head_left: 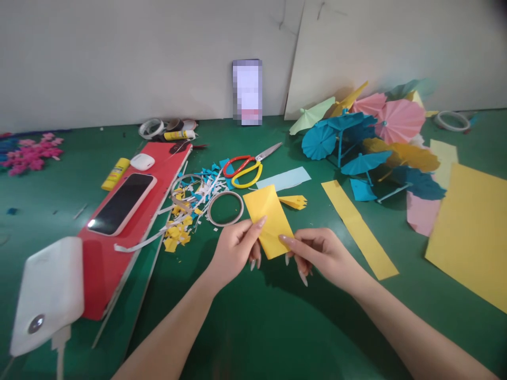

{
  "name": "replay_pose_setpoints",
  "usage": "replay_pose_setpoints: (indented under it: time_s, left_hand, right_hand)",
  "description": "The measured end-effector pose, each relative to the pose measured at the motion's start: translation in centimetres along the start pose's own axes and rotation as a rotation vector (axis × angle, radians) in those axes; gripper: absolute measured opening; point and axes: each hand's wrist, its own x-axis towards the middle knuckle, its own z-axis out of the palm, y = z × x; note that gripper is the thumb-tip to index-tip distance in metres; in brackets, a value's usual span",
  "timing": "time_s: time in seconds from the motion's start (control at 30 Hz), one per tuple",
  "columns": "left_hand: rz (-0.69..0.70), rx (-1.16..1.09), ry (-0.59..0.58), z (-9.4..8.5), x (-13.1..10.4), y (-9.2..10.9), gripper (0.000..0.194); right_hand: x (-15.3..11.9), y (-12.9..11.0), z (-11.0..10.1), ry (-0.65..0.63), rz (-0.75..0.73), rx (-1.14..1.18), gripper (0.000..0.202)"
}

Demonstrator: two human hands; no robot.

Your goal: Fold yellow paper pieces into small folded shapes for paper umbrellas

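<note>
Bare forearms (174,322) reach over the green counter (237,343), left hand (233,250) and right hand (325,253) pinching a small rectangular yellow paper (269,211) between closed fingers (255,230), just right of a round tape roll (209,212) and nearer than red-and-yellow-handled metal scissors (268,152).

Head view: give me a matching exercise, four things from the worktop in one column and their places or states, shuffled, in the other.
Things:
1. Scissors
2. Small yellow paper
3. Pale-rimmed phone
4. Large yellow sheet

Places or states:
A. Lying on the red board
B. At the right edge of the view
C. Open a little or closed, I cannot tell; one handle loop red, the other yellow
D. Between the fingers of the left hand and the right hand

Pairs: 1-C, 2-D, 3-A, 4-B
</note>
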Motion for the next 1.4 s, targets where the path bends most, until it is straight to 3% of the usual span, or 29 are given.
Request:
replay_pose_setpoints:
  time_s: [0.1,0.3,0.47,0.67,0.87,1.07,1.27,1.4]
  left_hand:
    - [0.024,0.065,0.058,0.21,-0.05,0.07,0.039]
    - [-0.011,0.057,-0.077,0.40,-0.16,0.34,0.045]
    - [0.092,0.244,0.026,0.65,-0.29,-0.01,0.047]
    - [0.003,0.102,-0.138,0.34,-0.29,0.36,0.045]
    - [0.036,0.210,-0.095,0.34,-0.37,0.27,0.044]
    - [-0.038,0.118,-0.197,0.24,-0.27,0.47,0.042]
    - [0.000,0.161,-0.154,0.41,-0.35,0.12,0.039]
    - [0.014,0.114,-0.208,0.34,-0.23,0.20,0.034]
  right_hand:
    - [-0.05,-0.02,0.05,0.011,-0.009,-0.007,0.038]
    - [0.05,0.00,0.17,0.062,-0.027,-0.039,0.041]
    - [-0.12,-0.01,0.29,0.060,-0.064,-0.071,0.039]
    - [-0.07,-0.15,0.10,0.113,-0.071,-0.092,0.041]
    - [-0.06,-0.13,0.14,0.099,-0.076,-0.098,0.042]
    - [-0.05,-0.04,0.03,0.129,-0.081,-0.107,0.041]
    - [0.00,0.06,0.03,0.117,-0.100,-0.093,0.038]
    - [0.07,0.00,0.00,0.141,-0.103,-0.075,0.038]
